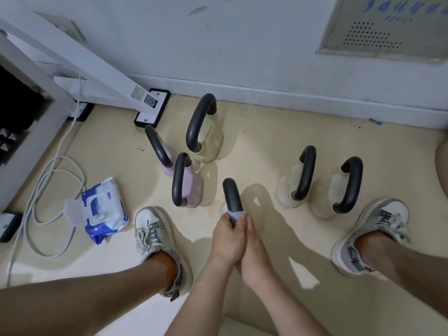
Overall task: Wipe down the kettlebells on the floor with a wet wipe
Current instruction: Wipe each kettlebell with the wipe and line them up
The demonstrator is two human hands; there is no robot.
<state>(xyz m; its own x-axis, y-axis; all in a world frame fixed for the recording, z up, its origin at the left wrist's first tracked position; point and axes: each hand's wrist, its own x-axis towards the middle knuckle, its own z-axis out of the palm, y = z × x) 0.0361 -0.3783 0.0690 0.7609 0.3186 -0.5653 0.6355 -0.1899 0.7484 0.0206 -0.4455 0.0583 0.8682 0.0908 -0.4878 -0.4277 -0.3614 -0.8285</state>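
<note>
While both hands close together, the left hand [226, 235] and right hand [252, 248] squeeze a pale wet wipe [236, 214] around a smooth, curved black kettlebell handle [231, 195].

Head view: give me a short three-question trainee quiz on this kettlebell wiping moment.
1. True or false: the wet wipe pack has its lid open.
2. How many kettlebells are on the floor?
3. The wipe is wrapped around which part of the centre kettlebell: A) handle, B) base?

Key: 1 true. 2 six. 3 A; the left hand and right hand both grip it there.
</note>
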